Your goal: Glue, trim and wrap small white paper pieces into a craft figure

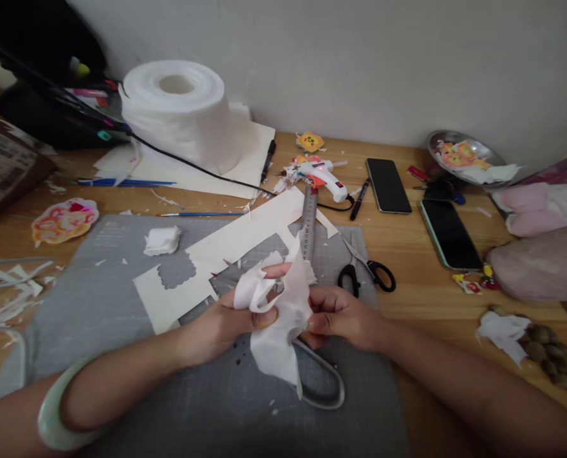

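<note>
My left hand [245, 312] is closed on a crumpled soft white sheet [278, 343], which hangs in folds over the cutting mat. At the sheet's right edge, my right hand [333, 318] pinches it between thumb and fingers. Below the hands a grey-rimmed loop [338, 394] shows on the mat; the sheet hides the rest of it. Cut white card [245, 235] with scalloped openings lies beyond my hands, under a steel ruler [308, 222]. Black-handled scissors [381, 275] rest to the right of my right hand.
A large white roll [173, 114] stands at the back left. Near the wall lie a glue gun [328, 181] with its cord, and two phones [388, 184]. A metal bowl [493, 149] holds paper cutouts. A folded white pad [162, 240] is on the grey mat [116, 254].
</note>
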`<move>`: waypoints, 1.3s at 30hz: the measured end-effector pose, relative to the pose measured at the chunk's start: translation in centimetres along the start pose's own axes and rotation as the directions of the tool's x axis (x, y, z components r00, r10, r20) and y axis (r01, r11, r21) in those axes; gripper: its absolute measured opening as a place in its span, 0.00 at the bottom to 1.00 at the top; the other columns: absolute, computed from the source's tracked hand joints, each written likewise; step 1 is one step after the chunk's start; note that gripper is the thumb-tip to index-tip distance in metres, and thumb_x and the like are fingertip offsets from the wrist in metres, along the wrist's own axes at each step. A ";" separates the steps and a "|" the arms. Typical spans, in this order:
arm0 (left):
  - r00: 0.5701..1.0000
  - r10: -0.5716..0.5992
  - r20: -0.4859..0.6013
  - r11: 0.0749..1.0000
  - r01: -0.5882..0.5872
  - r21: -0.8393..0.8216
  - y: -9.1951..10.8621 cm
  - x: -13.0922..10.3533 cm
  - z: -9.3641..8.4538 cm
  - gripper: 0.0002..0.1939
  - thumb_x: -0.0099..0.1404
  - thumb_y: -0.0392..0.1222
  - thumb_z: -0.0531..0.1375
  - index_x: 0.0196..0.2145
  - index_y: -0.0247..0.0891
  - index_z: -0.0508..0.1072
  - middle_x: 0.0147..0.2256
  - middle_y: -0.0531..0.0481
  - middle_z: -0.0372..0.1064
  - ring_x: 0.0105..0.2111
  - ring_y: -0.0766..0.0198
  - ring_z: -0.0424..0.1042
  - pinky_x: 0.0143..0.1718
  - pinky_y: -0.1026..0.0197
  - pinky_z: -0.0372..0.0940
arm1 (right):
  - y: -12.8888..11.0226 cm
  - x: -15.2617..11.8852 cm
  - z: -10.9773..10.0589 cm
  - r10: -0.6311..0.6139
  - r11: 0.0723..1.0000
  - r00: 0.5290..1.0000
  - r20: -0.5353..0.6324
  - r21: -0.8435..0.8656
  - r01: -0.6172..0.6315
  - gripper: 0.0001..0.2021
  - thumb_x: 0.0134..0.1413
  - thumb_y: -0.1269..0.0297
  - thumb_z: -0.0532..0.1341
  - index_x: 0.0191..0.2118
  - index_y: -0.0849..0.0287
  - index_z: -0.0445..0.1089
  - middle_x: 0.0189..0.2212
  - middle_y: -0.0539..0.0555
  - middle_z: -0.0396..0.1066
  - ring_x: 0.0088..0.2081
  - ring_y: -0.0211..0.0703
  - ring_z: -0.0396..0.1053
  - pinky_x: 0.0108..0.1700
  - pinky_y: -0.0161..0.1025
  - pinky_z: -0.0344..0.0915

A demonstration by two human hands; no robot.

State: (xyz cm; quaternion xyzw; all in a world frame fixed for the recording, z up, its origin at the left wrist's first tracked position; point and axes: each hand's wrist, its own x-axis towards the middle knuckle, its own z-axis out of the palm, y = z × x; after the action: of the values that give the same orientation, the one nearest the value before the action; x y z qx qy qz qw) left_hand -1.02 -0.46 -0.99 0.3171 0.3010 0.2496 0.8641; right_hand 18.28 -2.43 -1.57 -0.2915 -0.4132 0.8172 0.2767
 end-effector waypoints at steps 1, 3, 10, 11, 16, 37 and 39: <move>1.000 0.000 -0.020 0.999 -0.001 -0.033 0.1 0.1 0.1 0.17 0.53 0.37 0.62 0.43 0.38 0.71 0.34 0.49 0.71 0.30 0.64 0.69 0.32 0.65 0.65 | -0.1 0.0 0.0 0.003 1.000 1.000 0.010 0.006 -0.003 0.18 0.44 0.53 0.62 0.25 0.65 0.60 0.17 0.46 0.62 0.18 0.27 0.56 0.19 0.28 0.50; 0.995 0.015 -0.102 0.993 -0.027 -0.117 0.4 0.4 0.3 0.13 0.50 0.37 0.63 0.36 0.36 0.74 0.29 0.49 0.72 0.27 0.64 0.69 0.30 0.64 0.66 | -0.1 0.0 -0.1 0.008 1.000 0.999 0.043 0.025 -0.009 0.17 0.46 0.54 0.61 0.24 0.64 0.59 0.18 0.47 0.62 0.18 0.26 0.56 0.19 0.27 0.50; 0.891 0.075 -0.448 0.975 -0.161 -0.155 1.8 1.2 1.3 0.06 0.53 0.37 0.60 0.31 0.35 0.73 0.28 0.49 0.73 0.28 0.61 0.71 0.30 0.63 0.68 | 0.2 0.1 0.7 -0.010 1.000 0.988 -0.155 -0.016 0.008 0.14 0.44 0.60 0.63 0.25 0.61 0.57 0.18 0.46 0.63 0.18 0.28 0.58 0.18 0.27 0.55; 0.881 0.103 -0.463 0.973 -0.185 -0.136 1.7 1.2 1.4 0.08 0.53 0.36 0.60 0.33 0.35 0.73 0.30 0.50 0.73 0.30 0.61 0.71 0.31 0.63 0.68 | 0.2 0.1 0.8 -0.007 0.999 0.977 -0.213 -0.040 -0.002 0.13 0.45 0.60 0.62 0.25 0.60 0.56 0.19 0.46 0.62 0.18 0.29 0.58 0.18 0.28 0.56; 0.854 0.159 -0.495 0.970 -0.229 -0.084 1.1 1.2 1.6 0.18 0.52 0.34 0.61 0.43 0.38 0.69 0.32 0.50 0.74 0.34 0.57 0.72 0.34 0.60 0.69 | -0.4 -0.7 0.7 -0.251 0.840 0.891 -0.379 -0.543 0.005 0.05 0.55 0.65 0.52 0.35 0.59 0.62 0.21 0.47 0.61 0.22 0.30 0.58 0.24 0.30 0.57; 0.888 0.182 -0.423 0.973 -0.225 -0.053 0.7 1.3 1.2 0.23 0.53 0.33 0.61 0.47 0.38 0.62 0.37 0.51 0.70 0.38 0.60 0.69 0.37 0.61 0.66 | -1.8 -0.1 -1.5 -0.444 0.117 0.895 -0.042 -0.993 0.011 0.07 0.55 0.68 0.54 0.30 0.61 0.68 0.50 0.57 0.63 0.54 0.49 0.53 0.54 0.49 0.52; 0.878 0.177 -0.444 0.973 -0.223 -0.053 0.6 1.3 1.2 0.23 0.53 0.33 0.61 0.46 0.38 0.63 0.36 0.52 0.69 0.36 0.62 0.69 0.36 0.62 0.65 | -1.7 0.1 -1.6 -0.403 0.105 0.914 -0.045 -0.995 -0.003 0.07 0.55 0.68 0.54 0.33 0.60 0.69 0.48 0.56 0.65 0.53 0.48 0.56 0.53 0.49 0.54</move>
State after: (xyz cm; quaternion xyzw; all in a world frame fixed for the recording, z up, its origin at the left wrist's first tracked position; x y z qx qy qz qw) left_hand 0.54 0.32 -0.33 0.2375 0.4391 0.4175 0.7592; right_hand 19.70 -0.70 -0.90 -0.4626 -0.8327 0.2402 0.1866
